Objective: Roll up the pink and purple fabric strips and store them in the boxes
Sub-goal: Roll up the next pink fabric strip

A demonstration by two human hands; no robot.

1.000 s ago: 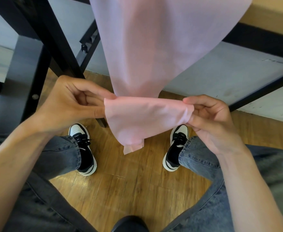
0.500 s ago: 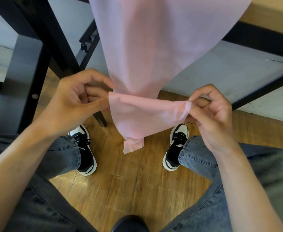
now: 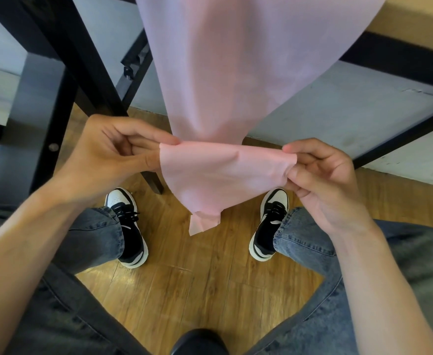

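- Wooden floor lies below, with a black table leg at upper left.
- Pink fabric strip hangs from above; its lower end is folded up between both hands.
- Left hand pinches the fold's left edge.
- Right hand pinches its right edge.
- Two sneakers flank the strip's dangling end.

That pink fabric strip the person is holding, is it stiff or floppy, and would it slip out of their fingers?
Probably floppy: the pink fabric strip sags between the left hand and right hand, and its end dangles loose. It looks thin and light, since light shows through the part hanging from above. Both hands only pinch its edges, so it likely grips easily, though a loose roll may unwind.
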